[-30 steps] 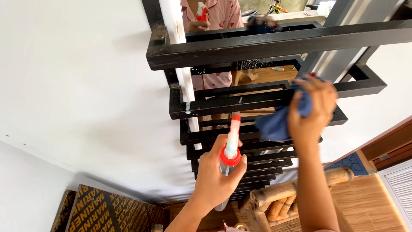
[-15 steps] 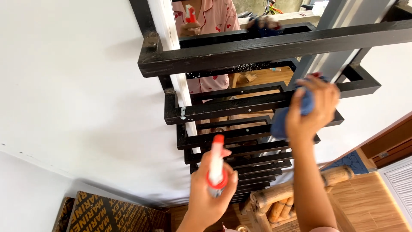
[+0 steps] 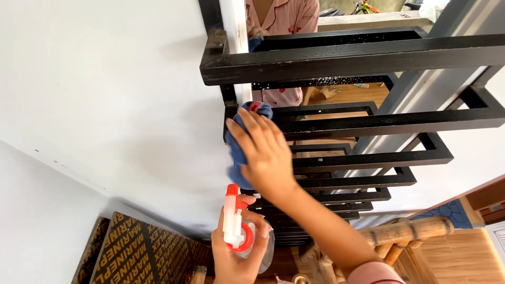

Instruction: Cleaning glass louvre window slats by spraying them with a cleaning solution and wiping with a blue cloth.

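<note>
My right hand (image 3: pixel 268 152) presses a blue cloth (image 3: pixel 239 144) against the left end of a black frame bar (image 3: pixel 379 123), next to the white wall (image 3: pixel 105 89). Below it, my left hand (image 3: pixel 239 252) grips a clear spray bottle (image 3: pixel 239 231) with a red and white trigger head, held upright. The black rectangular frames (image 3: pixel 347 58) stack one below another, receding downward.
Another person in a pink top (image 3: pixel 284 21) stands beyond the frames, beside a white post (image 3: pixel 236 47). Dark printed boards (image 3: pixel 137 252) lean at the lower left. A bamboo piece (image 3: pixel 405 234) and wooden floor (image 3: pixel 463 263) lie at the lower right.
My right hand swept the blue cloth from the right side of the frames to their left end by the wall. The spray bottle dropped slightly lower and the view tilted.
</note>
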